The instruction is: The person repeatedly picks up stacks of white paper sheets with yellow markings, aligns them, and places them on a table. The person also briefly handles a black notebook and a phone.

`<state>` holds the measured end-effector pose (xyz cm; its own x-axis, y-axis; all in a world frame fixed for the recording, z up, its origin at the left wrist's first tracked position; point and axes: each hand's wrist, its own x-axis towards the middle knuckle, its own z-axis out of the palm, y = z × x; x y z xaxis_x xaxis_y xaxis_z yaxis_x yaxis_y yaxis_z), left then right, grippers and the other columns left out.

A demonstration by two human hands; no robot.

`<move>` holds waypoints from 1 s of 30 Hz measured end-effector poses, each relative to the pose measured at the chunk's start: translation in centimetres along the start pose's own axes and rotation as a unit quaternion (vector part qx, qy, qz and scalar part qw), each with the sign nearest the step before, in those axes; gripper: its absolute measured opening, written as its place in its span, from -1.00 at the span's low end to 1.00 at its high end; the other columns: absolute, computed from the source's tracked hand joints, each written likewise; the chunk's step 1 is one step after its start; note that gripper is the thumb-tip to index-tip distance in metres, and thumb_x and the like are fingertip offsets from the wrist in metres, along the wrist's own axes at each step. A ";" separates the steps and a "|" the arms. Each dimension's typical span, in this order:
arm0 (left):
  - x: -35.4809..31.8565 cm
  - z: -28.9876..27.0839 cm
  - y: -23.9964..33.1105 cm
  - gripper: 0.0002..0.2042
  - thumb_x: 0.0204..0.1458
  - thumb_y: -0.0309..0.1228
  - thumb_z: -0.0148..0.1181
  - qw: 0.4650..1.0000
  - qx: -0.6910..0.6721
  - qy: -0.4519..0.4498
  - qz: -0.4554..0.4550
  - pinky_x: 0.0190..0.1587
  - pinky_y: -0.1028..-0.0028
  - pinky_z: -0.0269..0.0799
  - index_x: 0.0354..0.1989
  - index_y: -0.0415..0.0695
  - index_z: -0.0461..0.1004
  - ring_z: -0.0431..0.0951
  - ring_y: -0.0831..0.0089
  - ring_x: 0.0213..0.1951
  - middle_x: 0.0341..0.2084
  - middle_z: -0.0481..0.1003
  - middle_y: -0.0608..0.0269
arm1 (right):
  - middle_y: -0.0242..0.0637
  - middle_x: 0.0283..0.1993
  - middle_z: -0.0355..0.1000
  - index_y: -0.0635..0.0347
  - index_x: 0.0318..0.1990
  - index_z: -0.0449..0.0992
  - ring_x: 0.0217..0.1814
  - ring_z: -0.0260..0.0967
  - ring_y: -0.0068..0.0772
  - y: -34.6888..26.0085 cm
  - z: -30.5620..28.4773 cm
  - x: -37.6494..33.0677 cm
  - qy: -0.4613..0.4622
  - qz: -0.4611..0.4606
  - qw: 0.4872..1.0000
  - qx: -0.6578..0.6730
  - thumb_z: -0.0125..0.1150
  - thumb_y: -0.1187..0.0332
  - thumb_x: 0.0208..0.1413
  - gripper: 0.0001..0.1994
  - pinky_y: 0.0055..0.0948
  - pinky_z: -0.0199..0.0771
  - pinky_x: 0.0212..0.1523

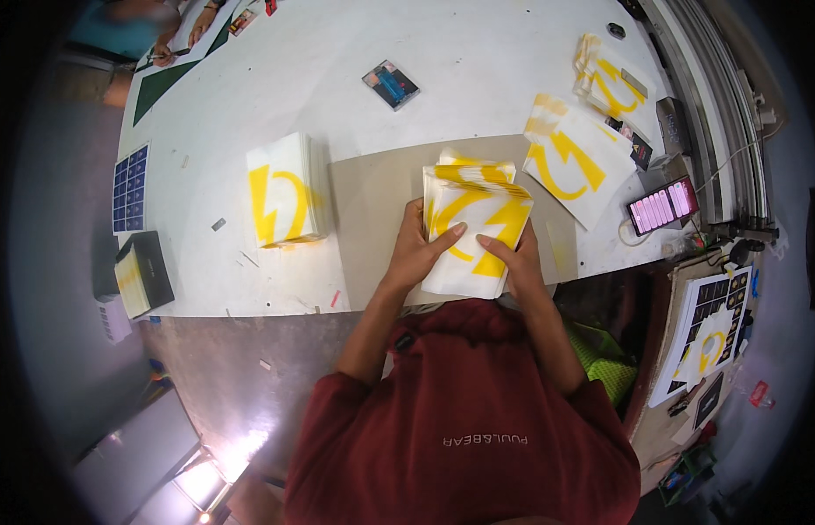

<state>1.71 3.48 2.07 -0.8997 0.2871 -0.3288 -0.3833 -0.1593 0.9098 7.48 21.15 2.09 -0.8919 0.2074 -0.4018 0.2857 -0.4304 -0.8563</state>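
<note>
A thick stack of white paper bags point(464, 232) with yellow print is held between my two hands near the table's front edge. My left hand point(421, 241) grips its left side, thumb lying on the top sheet. On the right side my right hand point(516, 258) does the same, its fingers hidden behind the stack. The far ends of the pieces fan out unevenly. Beneath lies a grey-brown board point(364, 197). A neat pile of like printed pieces point(285, 192) stands to the left, and loose ones point(569, 162) lie to the right.
More printed pieces point(611, 83) lie at the far right, near a lit phone point(662, 206) with a cable. A small flat pack with a blue item point(391, 85) sits mid-table. A black box point(145, 273) stands at the left edge. Another person's hand point(200, 31) works at the far left.
</note>
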 end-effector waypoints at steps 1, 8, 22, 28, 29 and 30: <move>0.1 0.1 -0.1 -0.46 0.15 -0.44 0.39 1.000 0.009 -0.002 -0.003 0.04 0.40 0.56 0.20 -0.33 0.24 0.56 0.39 0.02 0.03 0.50 0.00 | -0.06 0.10 0.45 0.37 0.21 0.27 0.05 0.51 -0.30 0.3 0.0 0.1 0.005 -0.012 1.000 0.002 0.48 0.47 0.04 -0.38 -0.33 0.61 0.04; -0.9 0.7 1.3 -0.30 0.05 -0.44 0.43 0.979 0.063 -0.060 0.183 0.23 0.28 0.39 0.32 -0.31 0.16 0.44 0.30 0.18 0.17 0.37 0.03 | -0.10 0.21 0.41 0.37 0.35 0.16 0.18 0.44 -0.28 -1.9 -1.4 0.4 -0.128 -0.273 0.912 -0.277 0.51 0.46 0.00 -0.21 -0.27 0.46 0.24; -1.2 2.9 1.1 0.08 0.23 -0.09 0.27 0.954 -0.272 -0.128 -0.002 0.47 0.11 0.16 0.57 0.11 -0.60 0.13 0.13 0.49 0.56 -0.11 0.09 | 0.00 0.67 -0.29 0.31 0.58 -0.26 0.71 -0.32 -0.14 -0.8 -1.1 1.1 -0.145 -0.120 0.982 0.026 0.54 0.14 -0.06 0.21 -0.15 -0.26 0.62; -0.9 2.3 0.2 0.20 0.01 -0.01 0.47 0.965 -0.180 -0.122 0.149 0.43 0.11 0.23 0.58 -0.13 -0.38 0.21 0.17 0.45 0.51 0.06 0.10 | 0.00 0.67 -0.30 0.35 0.57 -0.26 0.71 -0.35 -0.11 0.4 -2.2 0.9 -0.188 -0.200 0.958 -0.080 0.37 -0.07 0.09 0.14 -0.13 -0.31 0.62; -1.4 1.6 -0.8 0.21 -0.03 -0.03 0.50 0.976 -0.098 -0.102 0.165 0.42 0.12 0.24 0.58 -0.15 -0.34 0.20 0.17 0.45 0.51 0.06 0.10 | 0.00 0.67 -0.29 0.35 0.57 -0.25 0.71 -0.35 -0.11 0.1 -2.2 0.8 -0.208 -0.193 0.957 -0.059 0.32 -0.09 0.13 0.11 -0.13 -0.32 0.62; -1.9 0.8 -1.7 0.23 -0.08 -0.04 0.54 0.980 -0.015 -0.081 0.179 0.41 0.13 0.25 0.58 -0.17 -0.30 0.20 0.17 0.46 0.51 0.07 0.10 | -0.01 0.67 -0.27 0.36 0.57 -0.25 0.70 -0.31 -0.12 0.8 -2.4 0.5 -0.188 -0.195 0.957 -0.101 0.28 -0.12 0.15 0.10 -0.14 -0.29 0.62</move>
<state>4.23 4.02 1.30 -0.9337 0.3536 0.0561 -0.0582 -0.3044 0.9508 8.14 23.00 0.40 -0.9968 -0.0300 0.0735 -0.0661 -0.1991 -0.9777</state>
